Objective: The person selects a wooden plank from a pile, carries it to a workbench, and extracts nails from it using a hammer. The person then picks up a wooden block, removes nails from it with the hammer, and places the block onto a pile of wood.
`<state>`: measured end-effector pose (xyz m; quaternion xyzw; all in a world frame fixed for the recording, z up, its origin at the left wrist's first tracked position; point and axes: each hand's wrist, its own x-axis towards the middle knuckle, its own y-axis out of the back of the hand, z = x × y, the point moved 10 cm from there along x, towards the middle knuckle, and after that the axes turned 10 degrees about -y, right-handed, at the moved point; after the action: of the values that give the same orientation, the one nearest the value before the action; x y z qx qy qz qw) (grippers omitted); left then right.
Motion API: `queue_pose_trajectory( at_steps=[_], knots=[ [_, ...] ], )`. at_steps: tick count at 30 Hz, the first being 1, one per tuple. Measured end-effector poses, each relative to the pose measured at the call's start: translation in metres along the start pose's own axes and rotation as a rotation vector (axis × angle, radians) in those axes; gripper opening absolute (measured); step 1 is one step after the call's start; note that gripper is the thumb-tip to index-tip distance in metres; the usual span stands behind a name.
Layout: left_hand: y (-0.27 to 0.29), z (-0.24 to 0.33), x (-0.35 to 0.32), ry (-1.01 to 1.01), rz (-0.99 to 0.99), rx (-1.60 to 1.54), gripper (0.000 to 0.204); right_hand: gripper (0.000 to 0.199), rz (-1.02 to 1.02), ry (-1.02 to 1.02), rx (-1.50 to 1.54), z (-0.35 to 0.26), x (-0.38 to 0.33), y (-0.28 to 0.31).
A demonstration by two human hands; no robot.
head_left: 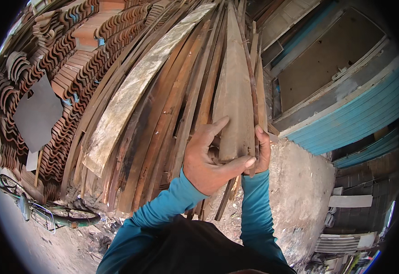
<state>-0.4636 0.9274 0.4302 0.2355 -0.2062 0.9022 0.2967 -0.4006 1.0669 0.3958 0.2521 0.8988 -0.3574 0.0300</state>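
Your left hand (204,160) and right hand (262,153) both clasp the wide plank (236,91), fingers curled around its edges; it leans on the stack (163,105), not yet pulled free.

Both hands (208,160) (263,150) grip a leaning wooden plank (236,91).

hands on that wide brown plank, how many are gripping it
2. The left hand wraps the wide brown wooden plank from its left edge, thumb across the front. The right hand grips its right edge, mostly hidden behind the wood.
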Motion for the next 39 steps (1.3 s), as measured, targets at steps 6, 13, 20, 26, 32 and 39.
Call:
queue_pose_trajectory(
  at_steps=[6, 13, 20, 26, 32, 39],
  knots=[
    [0.039, -0.054, -0.035, 0.325, 0.011, 0.060, 0.075, 0.062, 0.141, 0.019, -0.689, 0.027, 0.029, 0.079],
    [0.100, -0.172, -0.133, 0.394, -0.112, 0.628, 0.073, 0.075, 0.725, 0.061, -1.523, 0.055, 0.006, 0.221],
    [0.043, -0.167, -0.069, 0.094, -0.218, 0.834, 0.077, 0.119, 0.793, -0.416, -1.568, 0.130, -0.025, 0.306],
    [-0.108, -0.259, -0.051, 0.201, -0.611, 0.848, 0.078, 0.123, 0.830, -0.390, -1.506, 0.144, -0.033, 0.356],
    [-0.151, -0.431, -0.049, 0.553, -0.890, 1.132, 0.087, 0.119, 0.781, -0.438, -1.470, 0.159, -0.054, 0.363],
    [-0.147, -0.472, -0.029, 0.628, -0.767, 1.294, 0.094, 0.089, 0.796, -0.149, -1.197, 0.058, -0.096, 0.342]
  ],
)
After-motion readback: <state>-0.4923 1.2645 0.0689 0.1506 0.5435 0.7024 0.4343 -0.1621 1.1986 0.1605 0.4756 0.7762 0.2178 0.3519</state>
